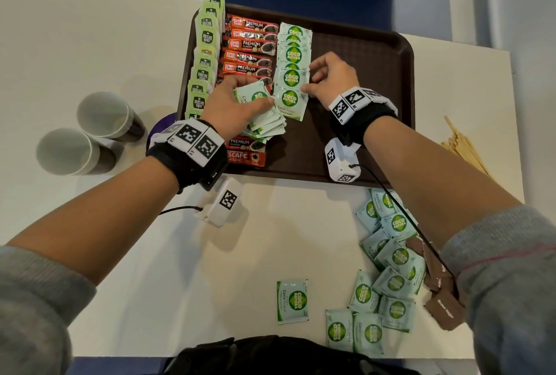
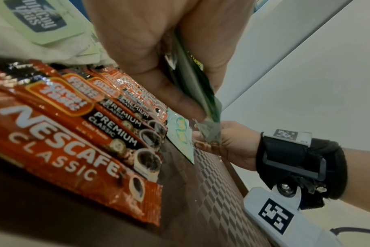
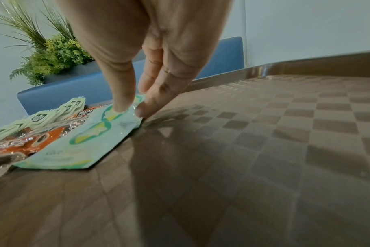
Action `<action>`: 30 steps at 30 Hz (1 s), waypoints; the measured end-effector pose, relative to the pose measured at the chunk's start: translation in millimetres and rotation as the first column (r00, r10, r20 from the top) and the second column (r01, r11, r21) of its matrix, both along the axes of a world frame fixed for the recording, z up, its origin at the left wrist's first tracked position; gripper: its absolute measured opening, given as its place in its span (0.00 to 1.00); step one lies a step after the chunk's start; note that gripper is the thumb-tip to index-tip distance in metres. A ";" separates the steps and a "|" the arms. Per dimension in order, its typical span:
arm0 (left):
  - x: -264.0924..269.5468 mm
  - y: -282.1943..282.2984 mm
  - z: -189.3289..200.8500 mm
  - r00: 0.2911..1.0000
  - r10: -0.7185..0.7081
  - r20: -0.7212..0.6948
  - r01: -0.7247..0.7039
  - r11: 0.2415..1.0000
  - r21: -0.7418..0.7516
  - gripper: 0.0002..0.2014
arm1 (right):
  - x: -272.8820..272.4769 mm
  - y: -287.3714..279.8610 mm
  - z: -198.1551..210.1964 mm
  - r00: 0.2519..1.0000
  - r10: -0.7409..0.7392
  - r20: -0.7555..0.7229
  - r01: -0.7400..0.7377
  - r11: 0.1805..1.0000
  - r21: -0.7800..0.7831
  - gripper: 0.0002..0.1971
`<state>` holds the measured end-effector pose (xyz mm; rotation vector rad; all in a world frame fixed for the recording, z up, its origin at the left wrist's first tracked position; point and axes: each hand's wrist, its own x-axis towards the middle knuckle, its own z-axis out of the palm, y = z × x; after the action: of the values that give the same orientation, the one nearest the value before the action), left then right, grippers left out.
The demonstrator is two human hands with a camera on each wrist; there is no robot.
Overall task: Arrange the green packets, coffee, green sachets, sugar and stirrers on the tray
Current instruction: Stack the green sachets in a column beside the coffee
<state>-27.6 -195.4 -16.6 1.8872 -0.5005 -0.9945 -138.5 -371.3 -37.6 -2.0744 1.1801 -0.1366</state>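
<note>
A brown tray (image 1: 376,53) holds three columns: green tea packets (image 1: 206,41) on the left, red coffee sachets (image 1: 249,44) beside them, then green Coco Sugar sachets (image 1: 293,74). My left hand (image 1: 240,104) grips a fanned stack of green sachets (image 1: 264,122) over the near coffee sachets; the left wrist view shows the stack (image 2: 192,86) pinched between thumb and fingers. My right hand (image 1: 314,78) touches the right edge of the sachet column. In the right wrist view its fingertips (image 3: 142,112) press on a corner of the nearest sachet (image 3: 91,142).
Loose green sachets (image 1: 388,269) lie on the white table at the near right, one sachet (image 1: 291,301) apart from them. Brown sugar packets (image 1: 442,302) lie under my right forearm. Wooden stirrers (image 1: 463,146) lie right of the tray. Two paper cups (image 1: 102,114) stand to its left.
</note>
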 end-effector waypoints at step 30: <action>-10.0 3.2 10.2 0.996 -0.002 -0.093 -0.013 0.986 -0.165 0.24 | 1.4 35.9 39.6 0.932 0.073 0.355 -0.267 0.801 0.536 0.04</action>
<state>-37.6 -192.2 -6.4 1.6868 -0.5072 -1.0009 -137.1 -335.4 2.0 -1.5294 0.7072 -0.0157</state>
